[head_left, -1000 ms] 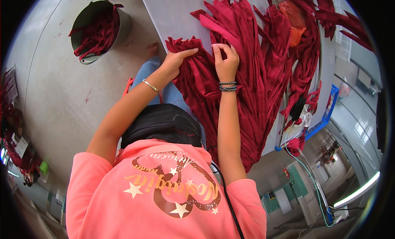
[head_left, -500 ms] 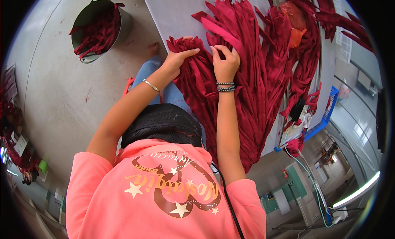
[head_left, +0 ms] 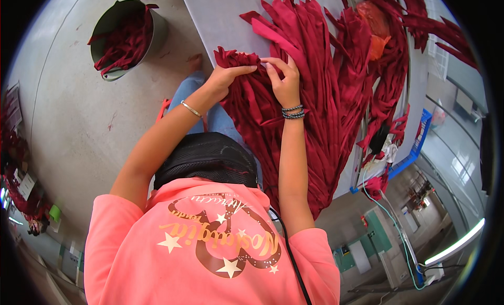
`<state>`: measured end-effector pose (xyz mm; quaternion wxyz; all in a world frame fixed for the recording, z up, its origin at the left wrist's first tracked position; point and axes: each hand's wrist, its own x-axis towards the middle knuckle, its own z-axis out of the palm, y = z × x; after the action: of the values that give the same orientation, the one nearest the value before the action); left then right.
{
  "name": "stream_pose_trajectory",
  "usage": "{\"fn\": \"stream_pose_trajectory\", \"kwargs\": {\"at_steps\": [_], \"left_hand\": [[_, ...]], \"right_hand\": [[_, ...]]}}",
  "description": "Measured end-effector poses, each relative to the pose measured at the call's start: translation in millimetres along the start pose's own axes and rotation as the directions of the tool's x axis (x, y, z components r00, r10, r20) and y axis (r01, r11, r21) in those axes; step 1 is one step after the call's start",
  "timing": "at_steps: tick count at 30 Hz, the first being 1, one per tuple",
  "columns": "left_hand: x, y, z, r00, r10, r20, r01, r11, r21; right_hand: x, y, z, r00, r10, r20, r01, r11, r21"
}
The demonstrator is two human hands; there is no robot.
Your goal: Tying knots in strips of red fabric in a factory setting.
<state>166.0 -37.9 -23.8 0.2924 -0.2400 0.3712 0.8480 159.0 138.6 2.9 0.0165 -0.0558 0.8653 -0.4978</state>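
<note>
A thick spread of dark red fabric strips (head_left: 315, 95) lies across a grey table (head_left: 220, 16) and hangs over its near edge. My left hand (head_left: 226, 78), with a thin bangle on the wrist, presses on the bunched ends of the strips (head_left: 236, 57). My right hand (head_left: 286, 79), wearing dark beaded bracelets, pinches a strip right beside the left fingertips. The two hands almost touch over the bunch. A lighter red strip (head_left: 273, 34) lies just beyond them.
A grey bucket (head_left: 157, 29) stuffed with more red strips stands on the concrete floor at the upper left. An orange cloth (head_left: 375, 37) lies among the strips at the far right. A blue crate (head_left: 420, 137) sits by the table's right edge.
Both hands stay on the bunched strip ends. The right fingers have crept slightly left toward the left fingertips, and the bunch looks a little more gathered.
</note>
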Motion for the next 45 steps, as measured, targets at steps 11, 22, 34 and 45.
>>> {"fn": "stream_pose_trajectory", "kwargs": {"at_steps": [11, 22, 34, 45], "left_hand": [[2, -6, 1, 0.998, 0.054, -0.045, -0.054, 0.999, -0.006], [-1, 4, 5, 0.999, -0.039, -0.005, 0.039, 0.999, 0.008], [-2, 1, 8, 0.996, 0.058, 0.073, -0.051, 0.995, -0.085], [3, 0, 3, 0.999, 0.009, 0.041, -0.008, 1.0, -0.026]], "right_hand": [[2, 11, 12, 0.978, 0.017, -0.207, -0.136, 0.808, -0.574], [2, 1, 1, 0.997, 0.026, -0.072, -0.031, 0.997, -0.07], [10, 17, 13, 0.96, 0.004, -0.278, -0.175, 0.786, -0.593], [4, 4, 1, 0.97, -0.012, -0.243, -0.082, 0.925, -0.372]]}}
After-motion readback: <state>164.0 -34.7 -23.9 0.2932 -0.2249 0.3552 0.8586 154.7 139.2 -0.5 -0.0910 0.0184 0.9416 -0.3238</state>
